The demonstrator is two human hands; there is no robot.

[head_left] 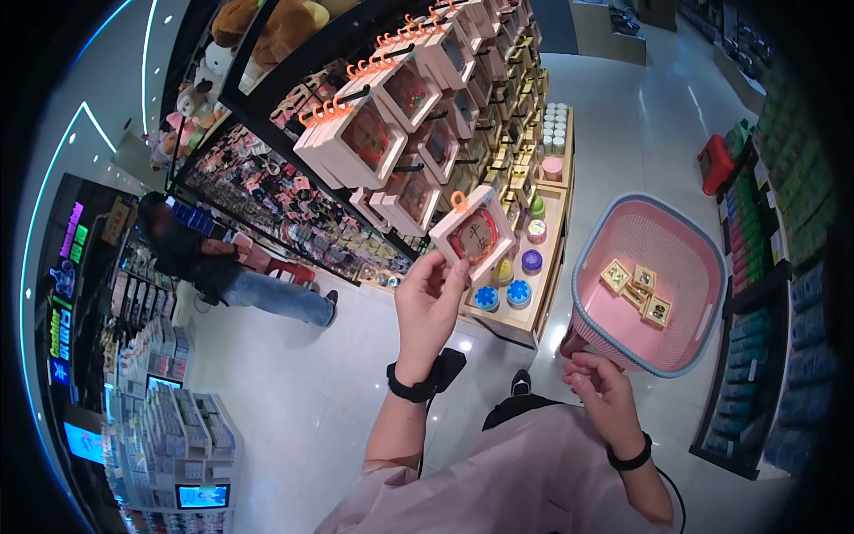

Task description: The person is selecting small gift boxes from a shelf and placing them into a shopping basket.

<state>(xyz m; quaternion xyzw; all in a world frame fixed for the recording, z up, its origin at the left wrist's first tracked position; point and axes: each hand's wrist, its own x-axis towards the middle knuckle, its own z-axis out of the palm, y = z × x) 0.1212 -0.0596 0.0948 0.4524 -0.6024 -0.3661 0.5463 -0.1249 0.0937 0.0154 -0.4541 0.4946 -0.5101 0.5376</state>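
Note:
My left hand (425, 307) pinches the lower edge of a small pale pink display box (474, 234). An orange hook tops the box, and behind its window lies a red beaded ring around dark characters. Similar pink boxes (365, 142) hang in rows just beyond that hand. My right hand (607, 400) hovers near the rim of a pink basket (640, 343), fingers loosely bent and apart, with nothing visible in them. Several small yellowish boxes (656, 311) lie in the basket. Each wrist wears a black band.
A wooden shelf (550, 294) below the rack holds jars with blue and purple lids. A person (213, 254) stands at the left by another display. Racks of green and blue packets (743, 356) line the right side. Glossy tiles (311, 409) cover the floor.

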